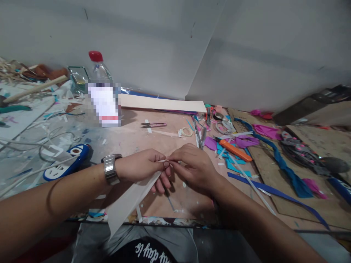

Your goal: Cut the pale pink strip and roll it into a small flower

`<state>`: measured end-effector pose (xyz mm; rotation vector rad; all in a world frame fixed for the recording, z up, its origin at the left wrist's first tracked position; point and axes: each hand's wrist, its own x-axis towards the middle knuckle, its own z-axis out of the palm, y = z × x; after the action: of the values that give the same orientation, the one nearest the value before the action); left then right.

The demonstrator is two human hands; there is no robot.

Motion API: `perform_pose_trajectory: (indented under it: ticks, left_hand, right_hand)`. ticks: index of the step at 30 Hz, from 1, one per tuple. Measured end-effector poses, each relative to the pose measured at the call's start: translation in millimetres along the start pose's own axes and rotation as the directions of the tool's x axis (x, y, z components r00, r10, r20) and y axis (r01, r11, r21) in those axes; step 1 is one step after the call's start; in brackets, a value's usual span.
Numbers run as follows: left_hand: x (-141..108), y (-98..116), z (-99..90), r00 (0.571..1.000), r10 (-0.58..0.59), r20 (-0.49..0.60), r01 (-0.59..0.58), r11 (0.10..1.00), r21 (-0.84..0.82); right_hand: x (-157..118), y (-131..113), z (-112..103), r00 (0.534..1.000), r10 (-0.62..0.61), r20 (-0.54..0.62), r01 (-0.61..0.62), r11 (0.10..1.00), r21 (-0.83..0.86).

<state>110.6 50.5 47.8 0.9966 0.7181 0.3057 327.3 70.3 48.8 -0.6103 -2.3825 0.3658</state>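
1) The left hand (pixel 138 165) pinches the narrow end of a white strip (pixel 131 199) under its thumb; the right hand (pixel 193 166) nips the same tip, fingertips meeting
2) The strip slants over the table (pixel 128 140), its wide tail loose beyond the front edge
3) Apparently only the tip is gathered; the wide length looks unworked; snips (pixel 154 125) lie apart, untouched
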Motion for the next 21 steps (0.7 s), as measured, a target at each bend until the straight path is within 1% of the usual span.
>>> perform_pose_trajectory:
  ticks: [3,5,9,12,16,18,21]
  left_hand:
    - [-1.5,2.1,-2.7,0.998,-0.03,0.049,0.034,0.995,-0.09]
    - [-2.2,3.8,-4.2,0.997,-0.027,0.077,0.037,0.99,-0.137]
    - [-2.9,7.0,-4.9,0.994,-0.019,0.106,0.037,0.984,-0.172]
    - [-3.4,8.1,-4.1,0.996,-0.009,0.084,0.024,0.984,-0.177]
    - [-3.0,7.5,-3.9,0.999,0.028,0.038,-0.024,0.995,-0.098]
    - [-2.7,7.2,-3.9,0.999,0.049,0.009,-0.049,0.999,-0.015]
    - [-3.2,7.4,-3.2,0.993,0.107,-0.04,-0.099,0.983,0.157]
  right_hand:
    - [0.0,1.0,-3.6,0.995,-0.088,0.042,0.089,0.995,-0.033]
    - [0.1,1.2,-6.3,0.991,-0.126,0.053,0.129,0.99,-0.052]
    - [-0.3,2.0,-9.2,0.986,-0.162,0.047,0.166,0.983,-0.085]
    - [-1.0,3.0,-9.0,0.984,-0.174,0.037,0.177,0.98,-0.087]
    - [-0.7,3.4,-7.8,0.99,-0.141,0.027,0.143,0.986,-0.089]
    - [0.1,2.9,-7.5,0.993,-0.109,0.035,0.112,0.989,-0.099]
    - [1.6,1.8,-7.7,0.996,-0.079,0.032,0.082,0.988,-0.128]
